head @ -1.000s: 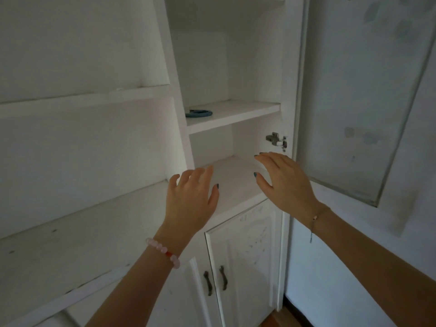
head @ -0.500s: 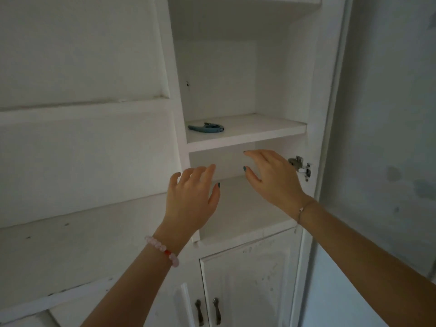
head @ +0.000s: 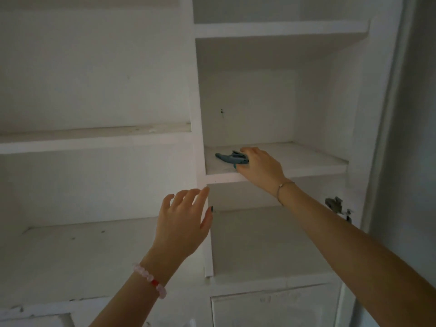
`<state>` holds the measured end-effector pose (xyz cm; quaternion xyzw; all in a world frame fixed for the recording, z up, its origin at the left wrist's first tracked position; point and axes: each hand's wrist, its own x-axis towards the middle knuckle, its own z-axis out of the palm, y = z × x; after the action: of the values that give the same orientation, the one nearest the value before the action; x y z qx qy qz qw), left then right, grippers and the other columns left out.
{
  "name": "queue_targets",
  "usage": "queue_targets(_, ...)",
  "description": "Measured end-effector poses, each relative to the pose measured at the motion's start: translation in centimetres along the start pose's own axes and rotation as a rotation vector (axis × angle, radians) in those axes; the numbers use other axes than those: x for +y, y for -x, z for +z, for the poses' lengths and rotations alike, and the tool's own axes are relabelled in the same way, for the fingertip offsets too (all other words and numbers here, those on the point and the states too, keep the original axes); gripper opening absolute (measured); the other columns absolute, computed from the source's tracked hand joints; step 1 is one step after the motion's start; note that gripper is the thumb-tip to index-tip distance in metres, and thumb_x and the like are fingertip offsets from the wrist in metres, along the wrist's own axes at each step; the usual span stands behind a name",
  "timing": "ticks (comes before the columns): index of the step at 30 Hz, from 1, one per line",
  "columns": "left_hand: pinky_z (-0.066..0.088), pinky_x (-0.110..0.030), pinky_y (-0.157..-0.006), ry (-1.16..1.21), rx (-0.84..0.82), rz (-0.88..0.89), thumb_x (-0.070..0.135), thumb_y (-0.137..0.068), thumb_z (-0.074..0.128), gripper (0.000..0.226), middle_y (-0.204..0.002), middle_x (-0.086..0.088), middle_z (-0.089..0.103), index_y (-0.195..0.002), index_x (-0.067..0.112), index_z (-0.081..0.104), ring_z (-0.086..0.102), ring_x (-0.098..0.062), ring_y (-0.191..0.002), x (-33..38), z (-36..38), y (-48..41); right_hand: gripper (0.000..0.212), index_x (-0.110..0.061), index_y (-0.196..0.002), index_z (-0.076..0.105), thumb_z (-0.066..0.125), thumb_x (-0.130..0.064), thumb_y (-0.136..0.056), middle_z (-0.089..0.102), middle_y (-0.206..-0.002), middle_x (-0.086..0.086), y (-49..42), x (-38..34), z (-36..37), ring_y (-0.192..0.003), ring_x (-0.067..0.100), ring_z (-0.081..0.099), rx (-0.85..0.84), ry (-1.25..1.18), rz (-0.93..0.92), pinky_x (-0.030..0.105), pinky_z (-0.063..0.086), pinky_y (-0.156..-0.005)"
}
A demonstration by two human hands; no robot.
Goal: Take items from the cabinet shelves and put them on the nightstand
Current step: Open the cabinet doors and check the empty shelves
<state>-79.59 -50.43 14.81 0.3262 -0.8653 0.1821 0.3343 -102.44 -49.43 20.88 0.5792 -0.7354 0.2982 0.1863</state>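
Observation:
A small blue-grey curved tool (head: 227, 158) lies on the middle shelf (head: 306, 161) of the white cabinet's right-hand column. My right hand (head: 259, 167) reaches onto that shelf, fingers curled around the tool's right end, thumb under it at the shelf's front edge. The tool's left end sticks out free. My left hand (head: 182, 223) hovers lower, in front of the upright divider (head: 200, 161), fingers spread and holding nothing. The nightstand is out of view.
Wide shelves (head: 94, 138) run off to the left. Another shelf (head: 278, 29) sits above the tool. A metal hinge (head: 335, 205) is on the right side panel. A closed lower door (head: 276, 310) is at the bottom.
My right hand rose from below the middle shelf and closed around the tool's right end. The view tilted upward. My left hand stayed about where it was.

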Motion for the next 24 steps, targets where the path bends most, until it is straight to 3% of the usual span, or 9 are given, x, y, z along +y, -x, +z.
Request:
queue_targets(2, 0.051, -0.044, -0.082, 0.001, -0.003, 0.001, 0.037, -0.087, 0.038, 0.045, -0.106, -0.005, 0.069, -0.119, 0.012, 0.060, 0.066, -0.025, -0.093, -0.3, 0.2, 0.2, 0.058, -0.016, -0.133, 0.041, 0.054, -0.046, -0.086, 0.049, -0.132, 0.011, -1.6, -0.3, 0.4, -0.112, 0.028, 0.050, -0.065, -0.018, 0.090, 0.032, 0.043, -0.082)
queue_targets(7, 0.053, -0.044, -0.081, 0.022, 0.015, 0.001, 0.037, -0.087, 0.038, 0.046, -0.105, -0.005, 0.069, -0.117, 0.012, 0.061, 0.066, -0.025, -0.093, -1.3, 0.7, 0.2, 0.077, -0.017, -0.127, 0.043, 0.056, -0.068, -0.072, 0.055, -0.121, 0.009, -4.2, -1.2, 1.1, -0.101, 0.026, 0.056, -0.179, -0.007, 0.267, 0.030, 0.045, -0.078)
queue_targets(14, 0.053, -0.045, -0.081, 0.037, 0.011, 0.005, 0.036, -0.087, 0.038, 0.045, -0.105, -0.003, 0.069, -0.118, 0.013, 0.061, 0.066, -0.024, -0.094, -2.2, 1.0, 0.2, 0.065, -0.011, -0.114, 0.050, 0.056, -0.062, -0.076, 0.059, -0.102, 0.009, -5.1, -1.6, 1.2, -0.088, 0.025, 0.057, -0.238, 0.010, 0.347, 0.027, 0.040, -0.061)
queue_targets(17, 0.053, -0.045, -0.080, 0.040, 0.002, 0.011, 0.036, -0.087, 0.038, 0.044, -0.105, -0.003, 0.069, -0.117, 0.013, 0.061, 0.066, -0.024, -0.093, -2.5, 1.2, 0.4, 0.061, -0.009, -0.108, 0.051, 0.056, -0.061, -0.077, 0.056, -0.094, 0.007, -5.1, -1.7, 0.8, -0.081, 0.023, 0.054, -0.233, 0.001, 0.360, 0.027, 0.041, -0.061)
queue_targets(24, 0.053, -0.045, -0.079, 0.055, -0.008, 0.022, 0.037, -0.087, 0.037, 0.045, -0.105, -0.003, 0.069, -0.118, 0.013, 0.061, 0.066, -0.024, -0.093, -2.6, 1.1, 0.6, 0.043, -0.014, -0.069, 0.044, 0.064, -0.052, -0.076, 0.052, -0.071, 0.002, -4.6, -2.2, 0.4, -0.060, 0.014, 0.047, -0.186, -0.050, 0.371, 0.025, 0.031, -0.046)
